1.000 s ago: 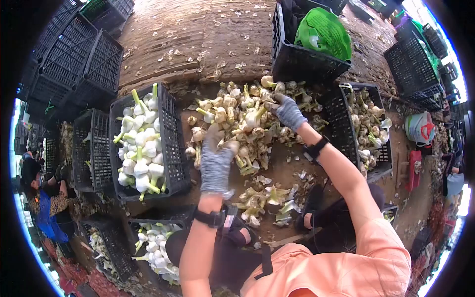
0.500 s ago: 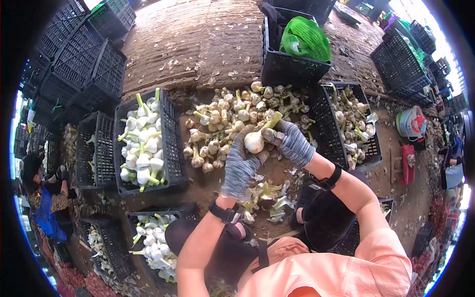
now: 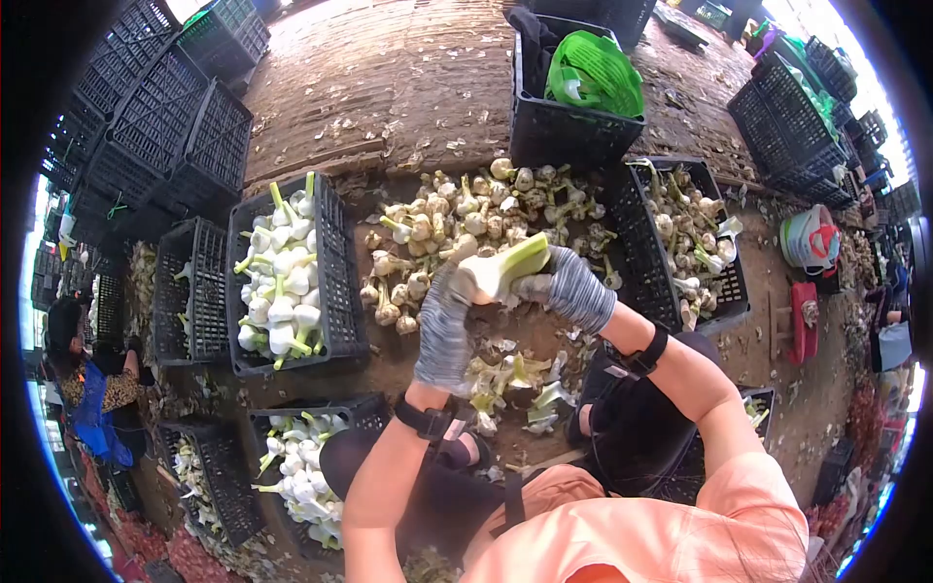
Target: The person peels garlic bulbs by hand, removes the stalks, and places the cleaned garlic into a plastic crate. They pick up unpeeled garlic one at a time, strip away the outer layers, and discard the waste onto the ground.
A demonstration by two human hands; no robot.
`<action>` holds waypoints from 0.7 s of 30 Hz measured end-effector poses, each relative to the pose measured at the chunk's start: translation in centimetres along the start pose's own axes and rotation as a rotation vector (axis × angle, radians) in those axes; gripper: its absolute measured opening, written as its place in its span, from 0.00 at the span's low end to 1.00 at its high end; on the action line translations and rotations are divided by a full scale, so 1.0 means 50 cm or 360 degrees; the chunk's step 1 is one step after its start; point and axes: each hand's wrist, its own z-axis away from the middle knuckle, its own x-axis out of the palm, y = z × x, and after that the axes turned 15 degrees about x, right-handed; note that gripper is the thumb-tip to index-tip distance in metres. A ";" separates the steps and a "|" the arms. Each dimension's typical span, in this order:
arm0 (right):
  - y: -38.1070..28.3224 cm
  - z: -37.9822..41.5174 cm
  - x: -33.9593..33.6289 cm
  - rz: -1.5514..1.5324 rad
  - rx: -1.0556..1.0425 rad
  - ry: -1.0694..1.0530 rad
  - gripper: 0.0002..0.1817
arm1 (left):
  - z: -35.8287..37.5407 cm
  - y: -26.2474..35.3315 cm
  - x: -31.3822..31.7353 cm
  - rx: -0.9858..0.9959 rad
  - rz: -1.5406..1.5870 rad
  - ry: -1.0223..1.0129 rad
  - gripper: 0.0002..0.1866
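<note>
A garlic bulb (image 3: 483, 279) with a thick green-white stem is held up in front of me, its stem pointing to the upper right. My left hand (image 3: 445, 325), in a grey knit glove, wraps around the bulb's left side. At the stem side, my gloved right hand (image 3: 579, 290) has its fingers closed against the same garlic; exactly what they pinch is partly hidden. Beyond both hands lies a heap of untrimmed garlic (image 3: 466, 209) with dirty skins. Peeled skins and leaves (image 3: 515, 379) are scattered on the ground below my hands.
At left stands a black crate (image 3: 340, 282) of clean white garlic, with another garlic crate (image 3: 364, 413) nearer my knee. A crate (image 3: 671, 291) of untrimmed garlic is at right. Ahead, a crate (image 3: 573, 136) holds a green bag (image 3: 595, 78). Another person (image 3: 92, 389) sits far left.
The garlic bulb has turned in my hands and looks whiter, with its stem now broader to view. My left hand has shifted slightly left and rotated around it.
</note>
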 end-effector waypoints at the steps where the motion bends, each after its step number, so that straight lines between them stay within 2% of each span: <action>1: 0.010 -0.003 0.005 0.0000 0.0002 -0.0003 0.17 | -0.001 0.003 -0.005 -0.0180 0.0086 0.0140 0.28; 3: 0.028 -0.011 0.018 0.0532 -0.0472 0.0208 0.16 | -0.009 0.004 -0.010 -0.0297 -0.0037 0.0253 0.28; 4: 0.032 -0.004 0.019 0.0829 -0.0650 0.0436 0.14 | -0.016 -0.011 -0.032 -0.0528 -0.0121 0.0339 0.28; 5: 0.030 0.001 0.024 0.0828 -0.0648 0.0430 0.14 | -0.025 -0.027 -0.058 -0.0759 -0.0204 0.0423 0.29; 6: 0.029 0.005 0.030 0.0905 -0.0848 0.0469 0.12 | -0.036 -0.035 -0.088 -0.0956 -0.0282 0.0385 0.24; 7: 0.026 0.012 0.034 0.0982 -0.1049 0.0507 0.11 | -0.035 -0.056 -0.099 -0.0957 -0.0279 0.0390 0.24; 8: 0.012 0.026 0.036 0.0819 -0.0670 0.0339 0.09 | -0.033 -0.076 -0.101 -0.0344 -0.0688 0.0173 0.21; 9: 0.012 0.024 0.037 0.0817 -0.0669 0.0340 0.09 | -0.033 -0.055 -0.057 0.0283 -0.1073 -0.0056 0.17; 10: 0.012 0.020 0.039 0.0491 -0.0580 0.0378 0.09 | -0.009 -0.027 -0.013 0.0444 -0.1404 0.0218 0.11; 11: 0.014 0.017 0.037 0.0168 -0.0491 0.0416 0.09 | -0.005 -0.024 0.001 0.0445 -0.1403 0.0212 0.11; 13: 0.016 0.018 0.030 0.0290 -0.0471 0.0530 0.12 | 0.000 -0.022 0.019 0.1283 -0.1476 -0.0025 0.14; 14: 0.012 0.022 0.032 0.0442 -0.0576 0.0638 0.14 | 0.018 -0.012 0.035 0.0886 -0.1244 -0.0056 0.18; 15: 0.008 0.025 0.036 0.0596 -0.0676 0.0744 0.16 | 0.014 -0.018 0.031 0.0879 -0.1242 -0.0063 0.18; 17: 0.018 0.036 0.050 0.0446 -0.0543 0.0687 0.18 | 0.004 -0.034 0.018 0.0830 -0.1497 -0.0108 0.21; 18: 0.027 0.038 0.060 0.0681 -0.0752 0.0797 0.18 | 0.007 -0.037 0.017 0.0563 -0.1291 0.0015 0.19; 19: 0.032 0.038 0.065 0.0915 -0.0962 0.0903 0.18 | 0.008 -0.035 0.017 0.0558 -0.1289 0.0019 0.19; 21: 0.029 0.042 0.069 0.0877 -0.0962 0.0864 0.18 | 0.009 -0.025 0.021 0.0278 -0.0937 0.0053 0.15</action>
